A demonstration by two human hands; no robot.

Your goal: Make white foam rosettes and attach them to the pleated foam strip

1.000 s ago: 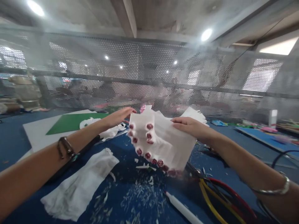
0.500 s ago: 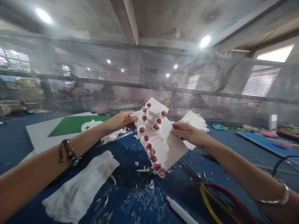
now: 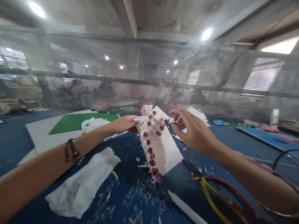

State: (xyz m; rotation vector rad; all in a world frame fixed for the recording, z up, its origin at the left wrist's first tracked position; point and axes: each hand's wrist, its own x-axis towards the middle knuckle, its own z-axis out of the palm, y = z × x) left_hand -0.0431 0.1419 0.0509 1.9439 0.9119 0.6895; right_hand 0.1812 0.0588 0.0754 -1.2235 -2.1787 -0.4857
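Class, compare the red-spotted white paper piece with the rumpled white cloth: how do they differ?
1. The paper piece is held up by the left hand; the cloth lies on the blue table.
2. The paper piece carries dark red, rosette-like spots; the cloth shows only greyish smudges.
3. The paper piece has some straight edges; the cloth's outline is uneven.
Both are mainly white.

At the grip, the rosette-dotted white piece (image 3: 157, 147) is hiding some left hand (image 3: 127, 123) fingertips; whether the right hand (image 3: 193, 132) is touching it is escaping view. Nearer than the grip, the bottom edge is cutting off a white pen (image 3: 185, 207) and scissors (image 3: 203, 182); beyond, the mesh (image 3: 140, 56) is blurring shapes.
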